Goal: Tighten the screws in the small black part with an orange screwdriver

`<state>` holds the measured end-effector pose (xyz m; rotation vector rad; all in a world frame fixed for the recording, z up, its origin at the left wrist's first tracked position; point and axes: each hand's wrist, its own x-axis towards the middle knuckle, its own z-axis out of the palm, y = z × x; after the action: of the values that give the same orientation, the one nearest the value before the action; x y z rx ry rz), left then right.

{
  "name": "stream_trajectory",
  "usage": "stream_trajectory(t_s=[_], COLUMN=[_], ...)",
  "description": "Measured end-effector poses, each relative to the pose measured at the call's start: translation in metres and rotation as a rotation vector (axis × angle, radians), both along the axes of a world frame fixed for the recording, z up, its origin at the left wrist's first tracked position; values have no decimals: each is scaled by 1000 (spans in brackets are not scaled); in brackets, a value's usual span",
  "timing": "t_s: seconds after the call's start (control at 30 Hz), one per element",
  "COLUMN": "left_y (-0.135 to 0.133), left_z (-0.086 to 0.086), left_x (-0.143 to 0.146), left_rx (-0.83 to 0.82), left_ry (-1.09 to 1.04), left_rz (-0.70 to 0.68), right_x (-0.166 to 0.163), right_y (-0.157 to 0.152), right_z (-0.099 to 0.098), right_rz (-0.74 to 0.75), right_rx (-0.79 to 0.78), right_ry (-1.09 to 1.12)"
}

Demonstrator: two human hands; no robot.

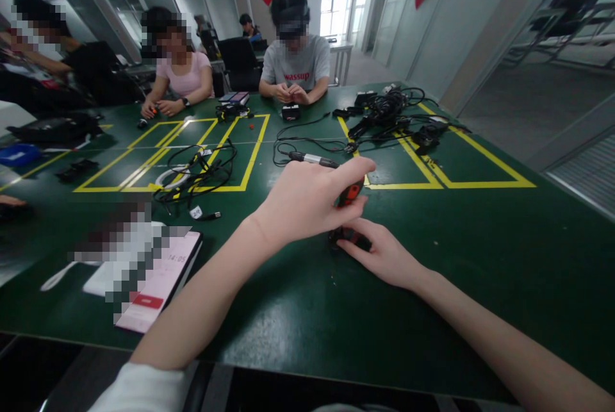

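Fingers of left hand (305,197) part-closed, gripping orange-and-black plastic object (353,191); forearm slants in from between 7 and 8 o'clock. Black-and-silver pen-shaped tool (313,159) at object's 10 o'clock. Right hand (389,255), forearm from 4 o'clock, pinches small dark piece (361,241), mostly hidden, at object's 6 o'clock. Likely best: right pinch steady, left force gentle, wrists loose.

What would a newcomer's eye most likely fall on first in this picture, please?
Probably the left hand, near the middle, gripping a black-and-orange object just above the dark object in the right hand. After that, perhaps the bright yellow tape outlines across the green table, and the tangle of black cables on its far right part.
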<state>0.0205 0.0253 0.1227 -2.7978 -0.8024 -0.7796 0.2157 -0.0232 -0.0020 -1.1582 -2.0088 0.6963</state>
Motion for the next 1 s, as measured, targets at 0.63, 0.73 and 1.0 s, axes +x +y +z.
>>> stream_trajectory(t_s=[0.63, 0.73, 1.0], left_y=[5, 5, 0], left_z=[-3, -3, 6], left_x=[0, 1, 0], left_rx=[-128, -172, -497], left_ry=[-171, -185, -280], left_rz=[-110, -132, -254], right_x=[1, 1, 0], right_y=[1, 1, 0], right_z=[-1, -1, 2], right_rz=[-6, -5, 0], right_rx=[2, 0, -21], right_ry=[1, -6, -5])
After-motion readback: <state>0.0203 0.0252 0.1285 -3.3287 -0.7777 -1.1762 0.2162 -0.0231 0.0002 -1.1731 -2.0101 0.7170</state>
